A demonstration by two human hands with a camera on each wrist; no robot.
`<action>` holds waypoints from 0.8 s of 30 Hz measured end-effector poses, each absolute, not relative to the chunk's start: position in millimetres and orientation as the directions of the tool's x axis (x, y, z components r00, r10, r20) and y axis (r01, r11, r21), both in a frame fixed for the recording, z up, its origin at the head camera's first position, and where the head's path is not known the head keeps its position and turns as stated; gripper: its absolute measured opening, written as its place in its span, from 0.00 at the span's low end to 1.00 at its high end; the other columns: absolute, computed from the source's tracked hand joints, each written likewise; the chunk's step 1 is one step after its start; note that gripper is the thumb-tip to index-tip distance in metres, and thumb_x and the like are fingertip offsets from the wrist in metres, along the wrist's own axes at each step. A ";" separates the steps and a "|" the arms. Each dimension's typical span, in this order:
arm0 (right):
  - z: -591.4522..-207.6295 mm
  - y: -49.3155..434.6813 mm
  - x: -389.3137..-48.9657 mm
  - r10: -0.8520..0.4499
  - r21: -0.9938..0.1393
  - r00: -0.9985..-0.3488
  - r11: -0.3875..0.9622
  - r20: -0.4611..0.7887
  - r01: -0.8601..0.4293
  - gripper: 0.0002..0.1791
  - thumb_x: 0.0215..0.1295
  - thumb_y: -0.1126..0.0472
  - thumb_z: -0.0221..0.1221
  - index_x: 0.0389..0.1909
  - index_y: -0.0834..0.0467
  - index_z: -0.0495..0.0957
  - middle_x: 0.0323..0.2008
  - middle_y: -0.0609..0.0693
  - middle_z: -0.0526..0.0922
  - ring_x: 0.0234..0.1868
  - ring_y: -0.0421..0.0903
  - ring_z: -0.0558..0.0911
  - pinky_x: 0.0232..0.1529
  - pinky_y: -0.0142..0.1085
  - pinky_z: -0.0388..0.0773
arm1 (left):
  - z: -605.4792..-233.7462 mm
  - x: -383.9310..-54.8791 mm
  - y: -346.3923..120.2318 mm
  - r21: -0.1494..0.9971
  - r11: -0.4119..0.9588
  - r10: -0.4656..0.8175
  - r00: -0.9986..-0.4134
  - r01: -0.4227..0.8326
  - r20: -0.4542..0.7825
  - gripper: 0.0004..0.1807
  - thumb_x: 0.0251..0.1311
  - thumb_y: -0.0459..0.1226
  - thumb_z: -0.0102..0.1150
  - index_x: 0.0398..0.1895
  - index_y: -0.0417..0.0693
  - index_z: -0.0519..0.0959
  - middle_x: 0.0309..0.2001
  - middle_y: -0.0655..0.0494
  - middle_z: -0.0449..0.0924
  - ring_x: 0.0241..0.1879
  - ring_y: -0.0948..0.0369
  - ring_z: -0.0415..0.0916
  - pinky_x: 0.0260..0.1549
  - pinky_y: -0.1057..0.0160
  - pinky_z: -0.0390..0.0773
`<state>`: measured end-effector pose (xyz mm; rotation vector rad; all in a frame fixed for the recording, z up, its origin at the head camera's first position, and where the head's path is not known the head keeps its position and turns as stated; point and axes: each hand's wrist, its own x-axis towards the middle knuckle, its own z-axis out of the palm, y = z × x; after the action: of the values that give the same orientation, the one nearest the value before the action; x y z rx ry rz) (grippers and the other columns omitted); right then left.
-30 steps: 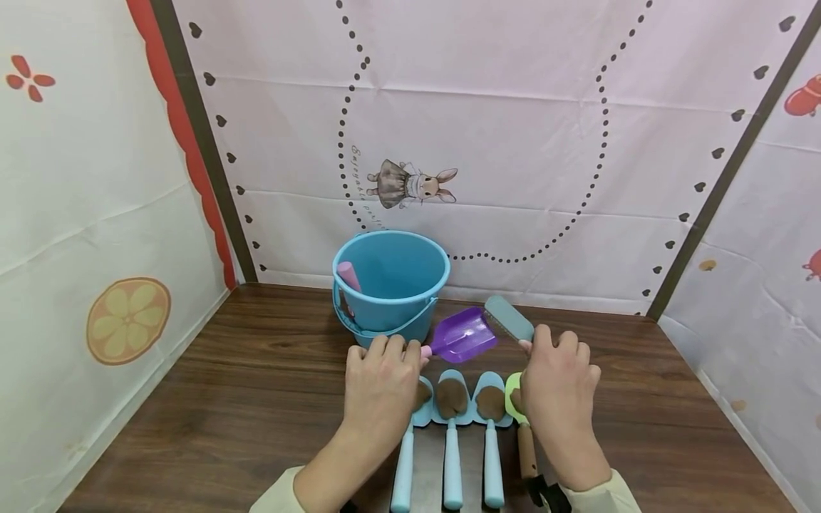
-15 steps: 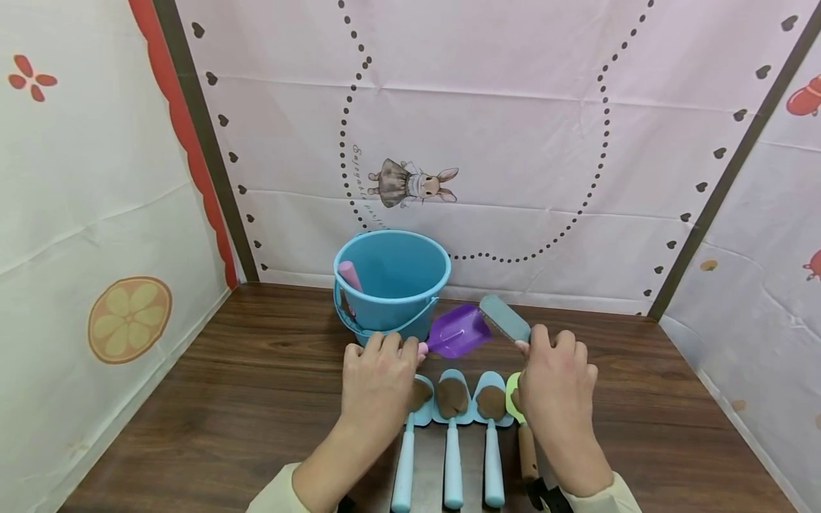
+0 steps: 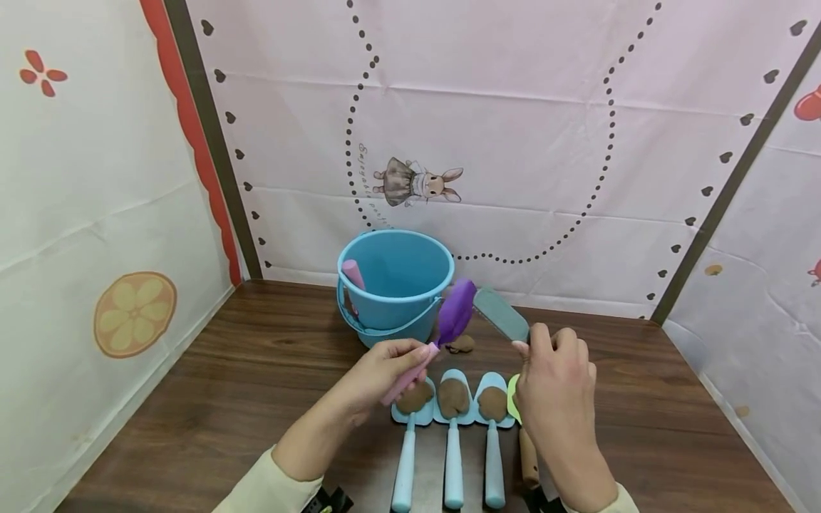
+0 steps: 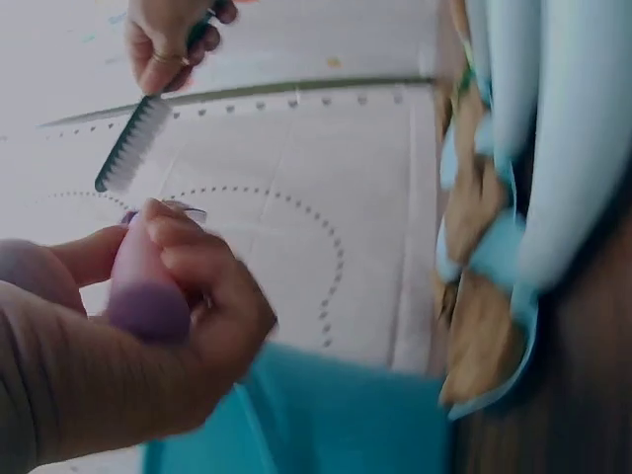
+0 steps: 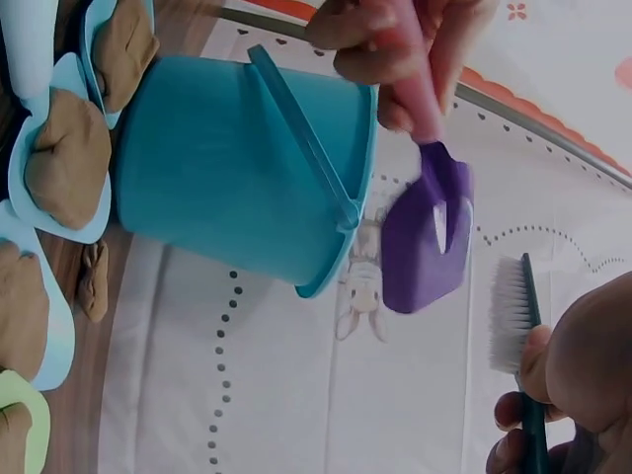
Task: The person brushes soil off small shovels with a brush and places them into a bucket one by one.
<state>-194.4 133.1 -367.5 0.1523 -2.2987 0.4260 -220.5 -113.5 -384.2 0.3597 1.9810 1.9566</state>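
A toy shovel (image 3: 456, 311) with a purple blade and pink handle is in my left hand (image 3: 378, 374), fingers and thumb wrapped round the handle. Its blade points up and away, turned nearly edge-on in the head view. My right hand (image 3: 556, 406) grips a brush (image 3: 502, 315) with a teal back; its white bristles (image 5: 512, 316) show in the right wrist view. The brush head is close to the shovel blade; the wrist views show a gap between them. Beneath lie three light-blue scoops (image 3: 453, 463) bearing brown clay-like lumps (image 3: 452, 397). A small brown piece (image 3: 460, 345) lies behind them.
A blue bucket (image 3: 393, 315) stands at the back near the cloth wall, a pink handle (image 3: 353, 273) sticking up inside. Partly behind my right hand lies a green scoop (image 3: 513, 399) with a wooden handle (image 3: 529, 456). Printed cloth walls bound the table's back and sides.
My left hand has turned over, tilting the shovel from flat to edge-on with its blade raised. The small brown piece behind the scoops has come into sight. The brush has shifted slightly left.
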 end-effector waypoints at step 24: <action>-383.5 101.1 -196.4 -0.102 -0.168 -0.671 0.931 0.735 -0.325 0.15 0.64 0.56 0.67 0.34 0.61 0.71 0.24 0.52 0.64 0.23 0.50 0.65 0.22 0.38 0.57 | -383.7 -224.9 -110.6 0.876 -0.221 0.636 -0.744 -0.428 -0.203 0.21 0.79 0.46 0.46 0.59 0.39 0.75 0.32 0.58 0.77 0.26 0.67 0.72 0.22 0.70 0.74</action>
<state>-196.4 101.1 -383.5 0.3006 -2.2957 0.3661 -224.9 -110.6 -383.7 0.2597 1.3541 2.0139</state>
